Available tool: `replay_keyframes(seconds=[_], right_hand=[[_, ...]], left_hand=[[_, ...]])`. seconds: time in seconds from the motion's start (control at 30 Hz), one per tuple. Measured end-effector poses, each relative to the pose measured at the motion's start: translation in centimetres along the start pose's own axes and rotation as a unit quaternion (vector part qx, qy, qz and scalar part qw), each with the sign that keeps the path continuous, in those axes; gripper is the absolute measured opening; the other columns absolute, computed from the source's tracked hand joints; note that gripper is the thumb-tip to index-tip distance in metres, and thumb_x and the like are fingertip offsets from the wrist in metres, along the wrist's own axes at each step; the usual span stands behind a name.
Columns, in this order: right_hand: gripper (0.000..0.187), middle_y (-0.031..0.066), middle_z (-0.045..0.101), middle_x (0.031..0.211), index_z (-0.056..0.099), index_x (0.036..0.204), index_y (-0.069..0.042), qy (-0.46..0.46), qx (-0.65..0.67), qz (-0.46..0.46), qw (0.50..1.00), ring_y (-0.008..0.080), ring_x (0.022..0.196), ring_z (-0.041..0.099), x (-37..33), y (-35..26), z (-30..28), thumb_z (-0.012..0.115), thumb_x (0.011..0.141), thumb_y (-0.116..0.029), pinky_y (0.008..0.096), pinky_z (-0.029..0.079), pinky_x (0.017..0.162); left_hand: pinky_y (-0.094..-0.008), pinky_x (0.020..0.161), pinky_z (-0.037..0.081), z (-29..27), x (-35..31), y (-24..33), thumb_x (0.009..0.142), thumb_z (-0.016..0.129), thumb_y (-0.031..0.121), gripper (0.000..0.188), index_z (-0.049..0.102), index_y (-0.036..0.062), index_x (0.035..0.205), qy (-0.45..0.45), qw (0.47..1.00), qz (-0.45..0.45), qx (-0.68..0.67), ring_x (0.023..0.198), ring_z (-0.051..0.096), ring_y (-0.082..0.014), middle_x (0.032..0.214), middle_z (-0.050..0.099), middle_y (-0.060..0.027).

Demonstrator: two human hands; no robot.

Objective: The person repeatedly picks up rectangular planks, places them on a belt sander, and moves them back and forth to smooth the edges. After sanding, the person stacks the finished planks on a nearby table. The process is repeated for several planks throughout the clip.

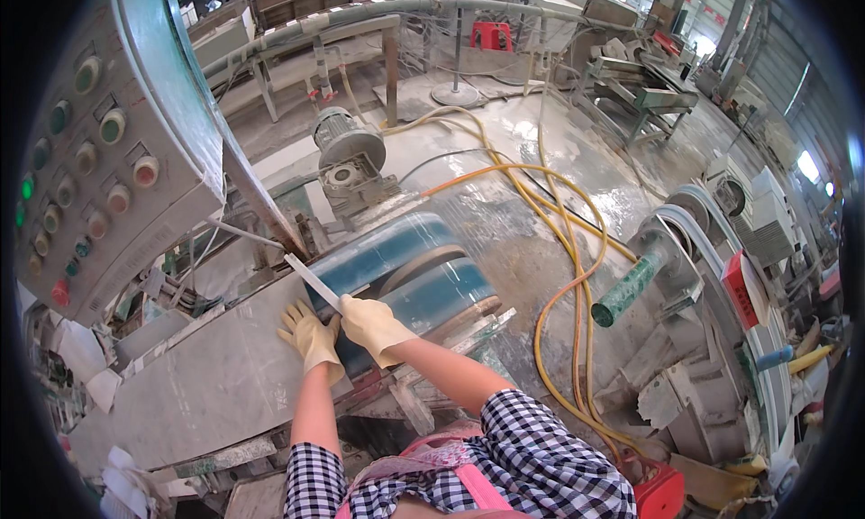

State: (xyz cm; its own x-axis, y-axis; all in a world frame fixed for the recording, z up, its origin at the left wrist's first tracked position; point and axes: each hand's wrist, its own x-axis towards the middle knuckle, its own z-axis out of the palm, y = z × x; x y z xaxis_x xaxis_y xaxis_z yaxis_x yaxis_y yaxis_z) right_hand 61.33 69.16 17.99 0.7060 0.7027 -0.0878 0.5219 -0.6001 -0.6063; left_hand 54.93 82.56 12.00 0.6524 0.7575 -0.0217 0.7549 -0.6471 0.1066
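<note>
Cream rubber gloves cover both my hands. My right hand (pixel 371 325) is closed around the near end of a narrow, flat, pale strip (pixel 313 280), whose far end points up and left; its exact kind I cannot make out. Beside it, my left hand (pixel 311 332) lies with fingers spread on the right end of a large grey flat panel (pixel 198 366). Just beyond my hands are two teal belts (pixel 387 249) running side by side on a machine. The strip crosses over the left edge of the belts.
A control panel (pixel 99 177) with several coloured buttons rises at the left. Behind the belts sits a grey motor (pixel 347 141). Yellow hoses (pixel 577 249) snake across the wet floor. At the right are a green-wrapped roller (pixel 628 289) and a red-and-white box (pixel 741 289).
</note>
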Motion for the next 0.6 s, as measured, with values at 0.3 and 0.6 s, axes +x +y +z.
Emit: replay_keyframes(seconds=[0.3, 0.6], right_hand=[[0.019, 0.023, 0.07, 0.09, 0.057, 0.101, -0.001, 0.017, 0.011, -0.003, 1.0, 0.0428, 0.09, 0.068, 0.2, 0.8, 0.4, 0.056, 0.088, -0.015, 0.0531, 0.052, 0.078], [0.023, 0.0227, 0.07, 0.093, 0.057, 0.103, -0.002, 0.036, 0.014, -0.003, 0.999, 0.042, 0.092, 0.068, 0.5, 1.7, 0.9, 0.059, 0.087, -0.019, 0.0518, 0.053, 0.079]], left_hand=[[-0.0621, 0.116, 0.015, -3.1, 1.7, -0.1, 0.069, 0.086, 0.048, 0.116, 0.023, 0.0078, 0.157, -0.116, 0.99, -0.066, -0.045, 0.152, 0.015, -0.0337, 0.165, 0.018, -0.0099], [-0.0549, 0.108, 0.038, -4.6, 2.3, 0.2, 0.081, 0.076, 0.032, 0.094, 0.025, 0.003, 0.154, -0.132, 0.988, -0.049, -0.065, 0.14, 0.038, -0.0379, 0.155, 0.035, -0.0195]])
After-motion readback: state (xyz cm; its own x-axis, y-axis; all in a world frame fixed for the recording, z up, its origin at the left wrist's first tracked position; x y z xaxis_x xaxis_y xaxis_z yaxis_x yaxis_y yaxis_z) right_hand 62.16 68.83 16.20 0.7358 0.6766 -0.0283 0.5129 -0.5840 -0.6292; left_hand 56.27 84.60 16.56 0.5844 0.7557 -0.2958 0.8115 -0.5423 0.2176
